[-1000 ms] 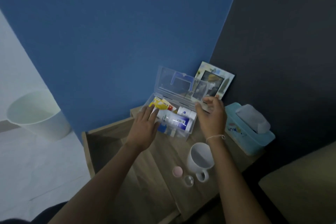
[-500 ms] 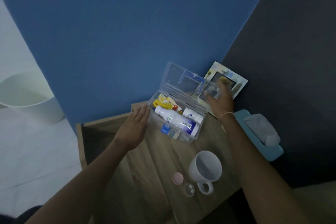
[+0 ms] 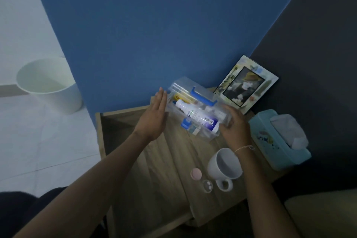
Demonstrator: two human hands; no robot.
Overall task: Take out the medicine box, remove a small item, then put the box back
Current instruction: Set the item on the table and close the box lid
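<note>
The clear plastic medicine box (image 3: 195, 110) with a blue handle lies on the wooden bedside table (image 3: 160, 170), its lid down. Inside I see a white bottle, a yellow pack and small blue items. My left hand (image 3: 154, 116) is flat and open against the box's left end. My right hand (image 3: 234, 125) rests on the box's right end, fingers spread over it. A small pink cap (image 3: 196, 173) and a tiny clear round case (image 3: 207, 186) with white bits lie near the table's front.
A white mug (image 3: 225, 164) stands just under my right wrist. A teal tissue box (image 3: 278, 141) sits at the right, a framed picture (image 3: 246, 83) leans in the corner. A white bin (image 3: 50, 85) stands on the floor at left. An open drawer shows left of the tabletop.
The box lid was upright and open; my right hand swung it down, and it now lies shut. My left hand stayed at the box's left end.
</note>
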